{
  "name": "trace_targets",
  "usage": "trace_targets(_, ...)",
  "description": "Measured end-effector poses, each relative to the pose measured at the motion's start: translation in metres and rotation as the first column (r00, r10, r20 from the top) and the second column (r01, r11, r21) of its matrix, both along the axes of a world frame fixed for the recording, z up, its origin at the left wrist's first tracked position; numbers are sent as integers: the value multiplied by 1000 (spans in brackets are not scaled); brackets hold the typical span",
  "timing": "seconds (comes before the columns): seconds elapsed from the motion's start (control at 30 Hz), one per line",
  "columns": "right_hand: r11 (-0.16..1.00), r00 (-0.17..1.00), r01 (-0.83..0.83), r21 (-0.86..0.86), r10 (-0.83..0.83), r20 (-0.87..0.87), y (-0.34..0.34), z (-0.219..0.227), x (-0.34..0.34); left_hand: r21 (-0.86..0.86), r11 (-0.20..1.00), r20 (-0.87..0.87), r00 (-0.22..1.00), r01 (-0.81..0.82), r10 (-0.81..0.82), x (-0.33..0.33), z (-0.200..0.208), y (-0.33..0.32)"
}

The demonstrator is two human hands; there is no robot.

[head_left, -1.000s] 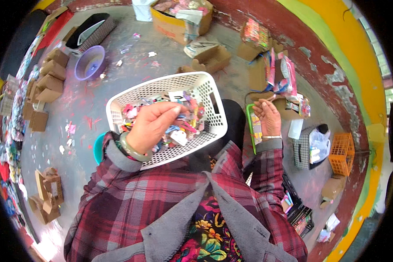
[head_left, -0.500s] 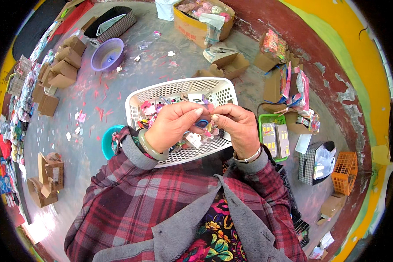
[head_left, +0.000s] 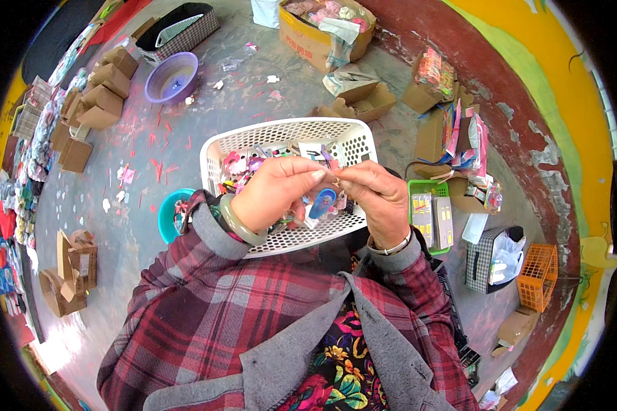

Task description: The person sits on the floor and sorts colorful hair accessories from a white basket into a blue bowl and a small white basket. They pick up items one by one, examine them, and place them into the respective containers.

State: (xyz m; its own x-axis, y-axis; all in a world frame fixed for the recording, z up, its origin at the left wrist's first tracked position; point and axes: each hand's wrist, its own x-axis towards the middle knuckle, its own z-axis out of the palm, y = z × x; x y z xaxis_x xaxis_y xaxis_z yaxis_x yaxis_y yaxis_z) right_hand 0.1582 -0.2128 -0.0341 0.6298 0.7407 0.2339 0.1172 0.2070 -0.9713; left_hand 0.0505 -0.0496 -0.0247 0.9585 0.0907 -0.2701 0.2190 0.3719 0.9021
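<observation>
Over a white perforated plastic basket (head_left: pixel 281 130), my left hand (head_left: pixel 274 192) and my right hand (head_left: pixel 379 202) meet fingertip to fingertip. Thumb and forefinger of each are pinched together on something tiny, mostly hidden by the fingers. Just under the pinch shows a blue oval piece (head_left: pixel 323 203) with a paler patch on its face; whether it hangs from my fingers I cannot tell. Small mixed trinkets (head_left: pixel 240 164), pink, purple, white and black, fill the basket below. A pale bangle circles my left wrist, a thin metallic one my right.
At the left of the basket stands a teal basin (head_left: pixel 168 216); at its right, a green basket (head_left: pixel 415 188) with flat packs. Farther out are a purple basin (head_left: pixel 172 79), an orange crate (head_left: pixel 538 277), a checked bin (head_left: pixel 487 257) and several cardboard boxes (head_left: pixel 103 103). Red scraps dot the floor.
The blue oval piece now shows its broad face, slightly lower and farther right. My hands stay pinched together, the right one turned a little. The whole view has shifted slightly.
</observation>
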Motion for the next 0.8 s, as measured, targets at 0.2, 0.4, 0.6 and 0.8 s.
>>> trace_targets(0.2,999,986,-38,-17,41,164,-4,-2,5,-196,980,21,1000,15,-11,0,2,-1)
trace_targets(0.4,999,972,-24,-31,30,234,-4,0,6,-332,943,23,1000,7,1,0,3,1)
trace_targets(0.6,999,963,-21,-41,31,266,-3,-1,5,-145,989,-20,1000,12,-15,2,4,-1)
trace_targets(0.8,998,956,-39,-48,51,290,-3,-1,7,-77,997,10,1000,3,-2,4,1,-3)
